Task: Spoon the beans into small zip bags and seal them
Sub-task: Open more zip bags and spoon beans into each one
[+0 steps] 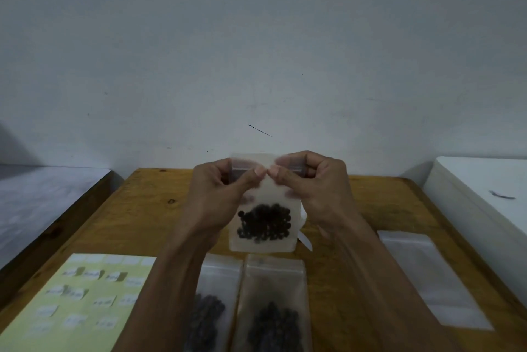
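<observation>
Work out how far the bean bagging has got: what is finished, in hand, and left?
Done: two filled bags lie flat on the table. In hand: left hand and right hand pinch the top of a third bag holding beans. Left: empty bags wait at right.

2 bare hands (225, 186), bare forearms, short trimmed thumbnails, no sleeves visible

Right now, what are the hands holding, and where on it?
Both hands, left and right, pinch one bag of beans along its top zip edge, lifted off the table.
</observation>
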`<control>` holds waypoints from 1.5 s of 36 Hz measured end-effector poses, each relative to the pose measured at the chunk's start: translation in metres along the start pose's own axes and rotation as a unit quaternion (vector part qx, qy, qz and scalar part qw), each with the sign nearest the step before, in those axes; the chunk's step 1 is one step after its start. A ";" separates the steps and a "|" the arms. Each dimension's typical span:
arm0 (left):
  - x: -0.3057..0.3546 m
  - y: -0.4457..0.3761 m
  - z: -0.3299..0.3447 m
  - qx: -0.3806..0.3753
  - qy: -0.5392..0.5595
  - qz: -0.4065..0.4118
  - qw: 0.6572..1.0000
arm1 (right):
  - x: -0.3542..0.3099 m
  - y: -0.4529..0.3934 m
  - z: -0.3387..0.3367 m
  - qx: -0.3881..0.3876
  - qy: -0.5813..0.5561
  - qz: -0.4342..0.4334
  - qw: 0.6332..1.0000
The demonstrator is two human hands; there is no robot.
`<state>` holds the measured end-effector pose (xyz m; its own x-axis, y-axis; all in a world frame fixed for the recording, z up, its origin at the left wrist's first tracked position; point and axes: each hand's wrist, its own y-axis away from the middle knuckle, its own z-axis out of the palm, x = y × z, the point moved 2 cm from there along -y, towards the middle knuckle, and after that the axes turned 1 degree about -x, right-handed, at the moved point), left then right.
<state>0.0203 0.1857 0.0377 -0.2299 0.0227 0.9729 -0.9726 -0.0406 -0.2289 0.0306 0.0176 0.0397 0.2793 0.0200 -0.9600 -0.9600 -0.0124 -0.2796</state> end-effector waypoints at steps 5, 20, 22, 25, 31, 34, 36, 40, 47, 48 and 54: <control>-0.001 0.001 0.002 0.022 0.053 0.018 0.998 | -0.001 0.000 0.002 -0.042 -0.075 0.044 0.995; -0.005 0.009 -0.012 0.040 0.068 -0.012 0.997 | -0.002 0.009 -0.008 -0.050 0.012 0.057 0.997; -0.007 0.013 -0.015 0.046 0.060 -0.026 0.997 | -0.001 0.013 -0.004 -0.039 0.000 0.063 0.997; -0.010 0.018 -0.023 0.042 0.054 -0.048 0.996 | 0.001 0.019 0.005 -0.047 -0.022 0.079 0.996; -0.013 0.032 -0.061 0.040 0.029 -0.076 0.996 | 0.018 0.034 0.025 -0.092 -0.069 0.146 0.983; -0.023 0.039 -0.077 0.062 -0.019 -0.102 0.993 | 0.031 0.043 0.040 -0.081 -0.061 0.151 0.983; -0.032 0.045 -0.087 0.062 -0.068 -0.122 0.988 | 0.042 0.050 0.050 -0.078 -0.027 0.165 0.983; -0.051 0.059 -0.103 0.075 -0.175 -0.140 0.972 | 0.065 0.066 0.066 -0.086 0.068 0.182 0.977; -0.073 0.064 -0.105 0.093 -0.403 -0.109 0.904 | 0.081 0.072 0.076 -0.062 0.328 0.092 0.938; -0.074 0.064 -0.104 0.097 -0.412 -0.110 0.899 | 0.081 0.072 0.077 -0.062 0.339 0.090 0.934; -0.076 0.063 -0.099 0.102 -0.459 -0.125 0.874 | 0.084 0.073 0.077 -0.071 0.381 0.098 0.917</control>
<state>-0.0271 0.2803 -0.0538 0.2040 -0.7511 0.6279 -0.9408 -0.3277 -0.0863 -0.0172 0.0952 -0.0603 0.0856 -0.6999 -0.7091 -0.9962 -0.0732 -0.0480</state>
